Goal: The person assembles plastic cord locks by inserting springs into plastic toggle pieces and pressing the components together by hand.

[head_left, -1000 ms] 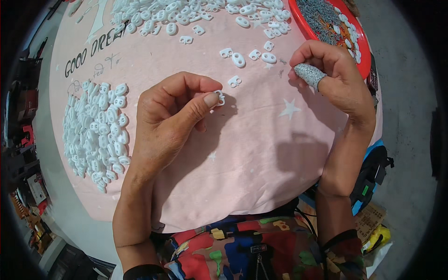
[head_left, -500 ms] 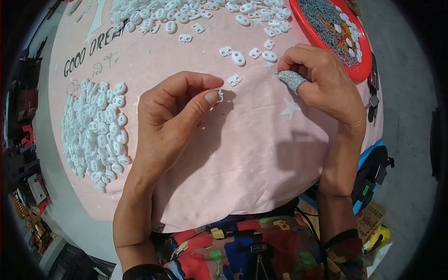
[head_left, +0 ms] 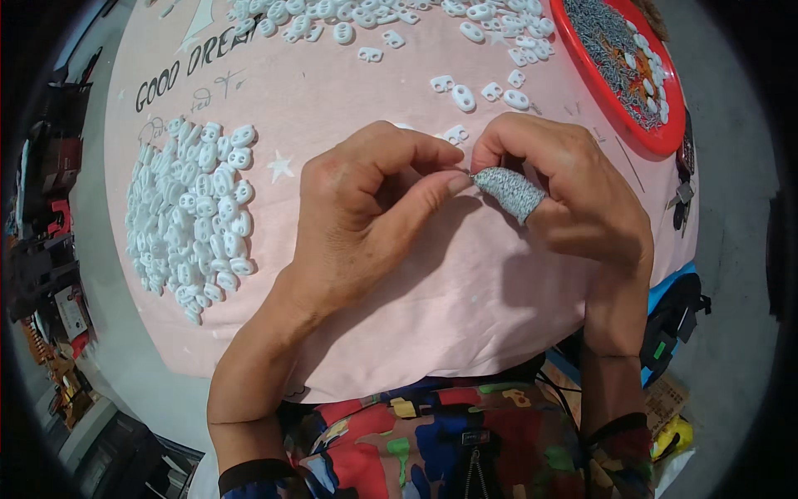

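Over the middle of the pink cloth, my left hand pinches thumb to forefinger. The small white plastic piece seen between these fingertips a moment ago is now almost wholly hidden. My right hand is closed with its fingertips right up against the left ones; whatever it grips is too small to make out. A grey knitted finger cover wraps its thumb. Just beyond the fingertips lies a loose white two-holed piece. Farther off are a white oval piece and several others.
A heap of white oval pieces lies left of my left hand. Another pile of white pieces spreads along the far side. At the far right stands a red tray holding small grey metal parts and some white ovals.
My right hand has moved left and my left hand right, so their fingertips now meet. The white piece has gone out of sight between them. The whole view has shifted slightly.
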`<act>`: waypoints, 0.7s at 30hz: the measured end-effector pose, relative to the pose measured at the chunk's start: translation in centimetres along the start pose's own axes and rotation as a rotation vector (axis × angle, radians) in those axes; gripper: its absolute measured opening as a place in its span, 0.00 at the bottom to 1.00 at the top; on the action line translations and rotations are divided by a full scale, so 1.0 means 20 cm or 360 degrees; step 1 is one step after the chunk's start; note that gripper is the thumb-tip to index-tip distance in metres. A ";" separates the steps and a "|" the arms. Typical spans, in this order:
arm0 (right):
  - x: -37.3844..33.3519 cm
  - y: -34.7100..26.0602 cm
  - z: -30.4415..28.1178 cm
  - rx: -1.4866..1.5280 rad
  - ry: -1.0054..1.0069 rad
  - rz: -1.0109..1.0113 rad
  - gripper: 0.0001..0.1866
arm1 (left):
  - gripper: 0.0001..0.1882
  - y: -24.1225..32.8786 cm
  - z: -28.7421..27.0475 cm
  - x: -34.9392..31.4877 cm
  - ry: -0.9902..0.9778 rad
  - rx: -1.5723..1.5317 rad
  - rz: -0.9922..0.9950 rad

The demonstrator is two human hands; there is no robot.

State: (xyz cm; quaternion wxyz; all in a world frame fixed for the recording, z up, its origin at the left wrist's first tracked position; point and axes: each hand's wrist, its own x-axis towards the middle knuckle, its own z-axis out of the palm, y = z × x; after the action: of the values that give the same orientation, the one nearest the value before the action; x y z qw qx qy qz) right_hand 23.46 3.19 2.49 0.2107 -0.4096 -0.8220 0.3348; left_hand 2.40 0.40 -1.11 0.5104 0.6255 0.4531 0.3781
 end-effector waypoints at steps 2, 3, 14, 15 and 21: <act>0.00 -0.01 0.01 -0.0027 0.0028 -0.0043 0.09 | 0.07 -0.02 0.01 0.01 0.0044 0.0033 0.0115; 0.00 -0.01 0.02 -0.0052 0.0057 -0.0087 0.09 | 0.05 -0.02 0.01 0.01 0.0087 0.0067 0.0229; 0.01 0.00 0.04 0.0070 0.0128 -0.0026 0.11 | 0.05 -0.02 0.03 0.00 0.0205 -0.0212 0.0002; 0.01 0.00 0.04 0.0016 0.0098 -0.0085 0.11 | 0.05 -0.02 0.03 0.00 0.0204 -0.0226 0.0003; 0.02 -0.02 0.05 -0.0093 0.0205 -0.0222 0.12 | 0.05 -0.01 0.03 0.00 0.0180 -0.0195 0.0047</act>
State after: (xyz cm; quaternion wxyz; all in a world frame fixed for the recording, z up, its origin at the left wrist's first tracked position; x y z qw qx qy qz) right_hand 22.50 2.95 2.08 0.2738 -0.3779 -0.8428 0.2682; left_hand 2.94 0.25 -1.48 0.5157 0.5773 0.4480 0.4472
